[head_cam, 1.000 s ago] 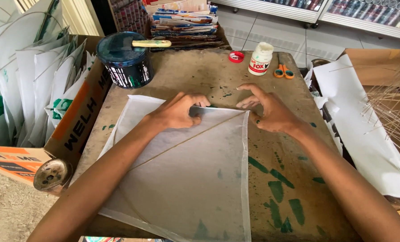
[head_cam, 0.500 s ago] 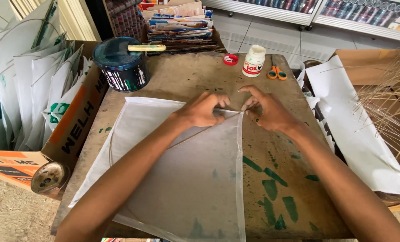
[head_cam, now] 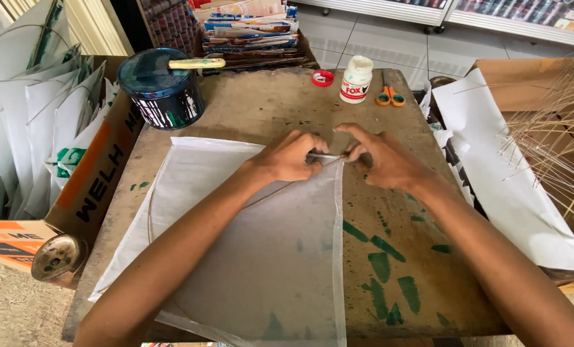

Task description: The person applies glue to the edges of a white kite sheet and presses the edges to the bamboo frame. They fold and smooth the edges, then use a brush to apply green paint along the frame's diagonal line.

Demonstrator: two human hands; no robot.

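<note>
A white, thin paper kite sheet [head_cam: 248, 257] lies flat on a worn wooden table [head_cam: 261, 109], with thin sticks showing through it. My left hand [head_cam: 293, 156] presses down on the sheet's top corner, fingers curled over the stick. My right hand [head_cam: 383, 157] sits just to the right of it, fingertips pinching the same corner where the paper edge folds over. Both hands touch the corner and almost meet.
A dark paint tin [head_cam: 161, 90] with a brush across it stands back left. A white glue bottle [head_cam: 355, 79], its red cap [head_cam: 323, 78] and orange scissors [head_cam: 390, 96] lie at the back. Finished kites [head_cam: 36, 122] fill a box at left; thin sticks [head_cam: 557, 135] and paper at right.
The view has shifted and the sheet's corner has turned slightly toward the right. Both hands stay on that corner, now closer together, fingers working the fold.
</note>
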